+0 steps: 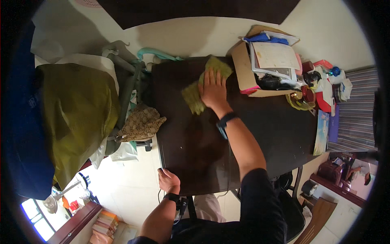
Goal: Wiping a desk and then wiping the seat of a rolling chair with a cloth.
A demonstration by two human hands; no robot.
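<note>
My right hand lies flat with its fingers stretched out on a yellow-green cloth, pressing it to the dark table top near the far edge. The cloth spreads out on both sides of the hand. At the table's near left corner, my left hand is closed around the table edge. Its fingertips are partly hidden. A dark watch or band sits on each wrist.
A cardboard box of papers stands at the far right, beside jars and small packages. A patterned brown cloth bag hangs by the left edge. Further left is a large olive cover. A black chair stands at the near right.
</note>
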